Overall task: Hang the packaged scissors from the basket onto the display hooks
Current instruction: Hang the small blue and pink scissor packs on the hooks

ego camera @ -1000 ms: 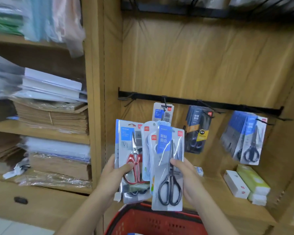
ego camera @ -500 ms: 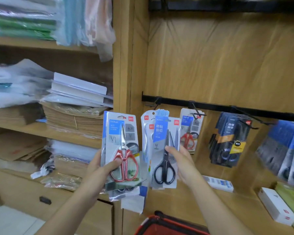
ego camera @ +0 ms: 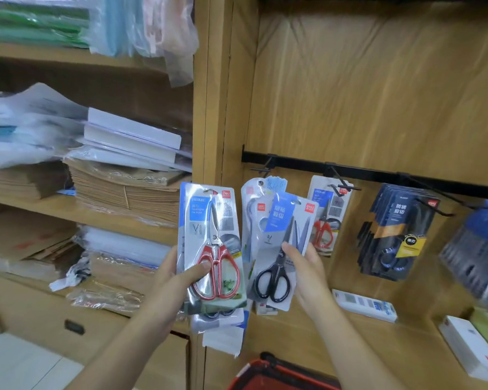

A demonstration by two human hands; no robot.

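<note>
My left hand [ego camera: 172, 282] grips a stack of scissor packs; the front one [ego camera: 209, 243] shows red-handled scissors. My right hand [ego camera: 304, 274] pinches a pack of black-handled scissors [ego camera: 279, 249], with a white pack [ego camera: 254, 201] behind it. Both are held up below the black hook rail [ego camera: 378, 175]. The leftmost hook [ego camera: 262, 168] is bare. One red-handled pack [ego camera: 327, 215] hangs on the second hook. Dark packs [ego camera: 395, 232] hang further right. The red basket [ego camera: 268, 375] shows at the bottom edge.
Left of the wooden post [ego camera: 217, 108] are shelves with stacked brown envelopes [ego camera: 124, 190], white paper [ego camera: 130, 136] and plastic-wrapped goods. On the shelf under the rail lie a white-and-blue box [ego camera: 364, 305] and white and green boxes [ego camera: 473, 350]. More blue packs [ego camera: 479, 249] hang at far right.
The view has swung left, so the rail and hanging packs sit further right. Both hands have lifted the packs up and apart, and the black-handled pack has tilted toward the leftmost hook.
</note>
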